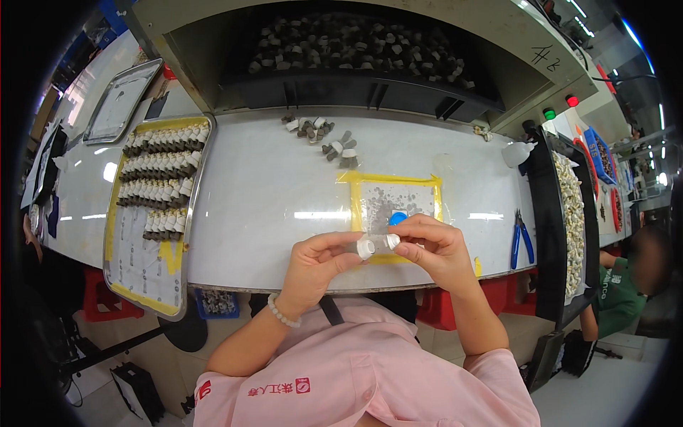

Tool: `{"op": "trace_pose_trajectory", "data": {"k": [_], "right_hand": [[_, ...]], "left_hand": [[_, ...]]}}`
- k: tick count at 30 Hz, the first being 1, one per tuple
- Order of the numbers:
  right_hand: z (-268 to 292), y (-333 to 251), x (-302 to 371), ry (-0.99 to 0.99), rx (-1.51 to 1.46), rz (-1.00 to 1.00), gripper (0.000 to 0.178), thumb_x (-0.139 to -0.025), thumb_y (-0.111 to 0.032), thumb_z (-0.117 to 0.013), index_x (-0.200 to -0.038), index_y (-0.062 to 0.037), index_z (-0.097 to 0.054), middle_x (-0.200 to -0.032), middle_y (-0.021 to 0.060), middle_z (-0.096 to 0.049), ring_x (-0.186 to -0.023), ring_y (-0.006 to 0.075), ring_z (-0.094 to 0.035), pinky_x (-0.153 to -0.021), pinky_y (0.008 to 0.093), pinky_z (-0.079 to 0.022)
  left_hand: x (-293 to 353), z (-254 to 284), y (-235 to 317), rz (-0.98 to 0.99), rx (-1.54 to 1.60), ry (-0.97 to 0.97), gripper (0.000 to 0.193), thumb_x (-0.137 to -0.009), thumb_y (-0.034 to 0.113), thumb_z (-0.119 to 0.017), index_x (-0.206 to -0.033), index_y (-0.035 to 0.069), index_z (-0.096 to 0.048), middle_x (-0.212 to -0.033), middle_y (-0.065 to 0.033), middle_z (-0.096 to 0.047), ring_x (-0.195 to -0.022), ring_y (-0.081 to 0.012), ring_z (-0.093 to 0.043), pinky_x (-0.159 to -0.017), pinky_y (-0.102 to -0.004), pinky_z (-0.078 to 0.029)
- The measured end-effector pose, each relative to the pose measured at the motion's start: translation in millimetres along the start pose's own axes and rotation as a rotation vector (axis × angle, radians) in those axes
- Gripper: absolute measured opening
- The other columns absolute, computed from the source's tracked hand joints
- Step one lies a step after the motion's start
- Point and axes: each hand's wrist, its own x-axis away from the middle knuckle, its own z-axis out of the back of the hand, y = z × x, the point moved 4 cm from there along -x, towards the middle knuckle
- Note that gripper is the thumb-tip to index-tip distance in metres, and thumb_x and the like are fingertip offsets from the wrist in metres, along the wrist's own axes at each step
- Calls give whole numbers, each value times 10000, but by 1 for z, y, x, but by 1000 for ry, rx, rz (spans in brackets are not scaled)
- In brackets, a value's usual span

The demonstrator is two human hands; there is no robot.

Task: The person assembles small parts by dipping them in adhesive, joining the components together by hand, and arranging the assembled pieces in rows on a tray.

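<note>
My left hand (319, 265) pinches a small white round part (365, 248) between thumb and fingers. Close by, my right hand (435, 250) grips another small white part (392, 241), and the two pieces face each other a short gap apart. Just beyond the right fingertips is a blue round thing (397, 218), partly hidden by the hand. Under both hands lies a white work patch edged with yellow tape (397, 179), smudged with grey spots. Farther back on the table rest loose grey-and-white parts (311, 129) and a smaller group (343, 149) of similar ones.
A metal tray (146, 304) at left holds rows of white-and-grey pieces. A black bin (334, 94) full of parts sits under the shelf ahead. Blue-handled pliers (522, 242), a white bottle (517, 153) and a black tray (555, 285) stand right, near a person in green (620, 299).
</note>
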Motion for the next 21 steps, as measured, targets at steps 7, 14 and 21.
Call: {"op": "trace_pose_trajectory", "data": {"k": [7,14,21], "right_hand": [[-9,-11,-6,-52,187,89,242,-802,-46,-683,-1044,-25,-678,-887,64,-633,-801,141,-583,-718,250,-465],[-19,-8,-7,-83,241,92,266,-749,-6,-723,-1014,-11,-694,-872,71,-644,-751,125,-577,-635,230,-452],[-16,-5,-8,-102,274,77,266,-750,-18,-722,-1015,-17,-695,-864,70,-647,-756,137,-582,-649,239,-457]], "left_hand": [[0,1,-2,-17,-16,-5,301,-814,-91,-610,-1114,-70,-590,-1049,-177,-640,-912,-229,-649,-821,-345,-564],[3,0,-2,-105,-68,16,244,-822,-88,-613,-1063,-61,-638,-959,-108,-651,-891,-165,-639,-819,-269,-538],[2,3,-7,-108,-107,20,242,-819,-103,-610,-1056,-66,-636,-948,-101,-634,-876,-160,-632,-810,-263,-547]]}}
